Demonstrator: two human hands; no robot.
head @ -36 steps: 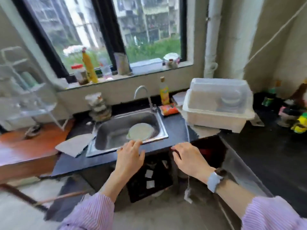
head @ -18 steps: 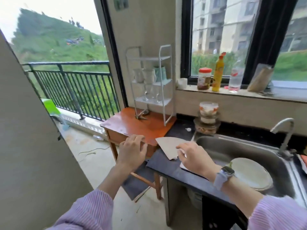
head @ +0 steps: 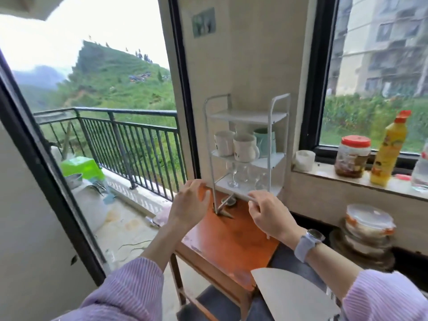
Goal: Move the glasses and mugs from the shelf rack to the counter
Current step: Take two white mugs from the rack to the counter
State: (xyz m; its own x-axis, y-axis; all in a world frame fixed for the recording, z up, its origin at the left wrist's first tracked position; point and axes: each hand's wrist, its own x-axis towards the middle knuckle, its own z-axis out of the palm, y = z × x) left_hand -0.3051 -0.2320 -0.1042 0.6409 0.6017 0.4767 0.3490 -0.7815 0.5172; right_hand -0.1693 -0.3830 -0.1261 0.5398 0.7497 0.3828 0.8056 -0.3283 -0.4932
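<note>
Rack (head: 247, 144): white, three tiers, on wooden table (head: 231, 246), against wall. Top tier bare.
Mugs (head: 244, 147): middle tier of rack; two white in front, one teal behind. None moved yet.
Glasses (head: 234, 176): bottom tier of rack, clear, stemmed, crowded; count unclear.
Left hand (head: 188, 206): before rack's left leg, fingers loosely curled, holding nothing.
Right hand (head: 268, 214): before rack's bottom tier, fingers half curled, empty, near the rail.
Counter (head: 301, 265): right of rack, dark; paper sheet (head: 291, 295) on near edge.
Risks: stems close together, likely to knock neighbours when lifting one; light rack liable to tip if rail pulled; mug handle apt to catch upright.
</note>
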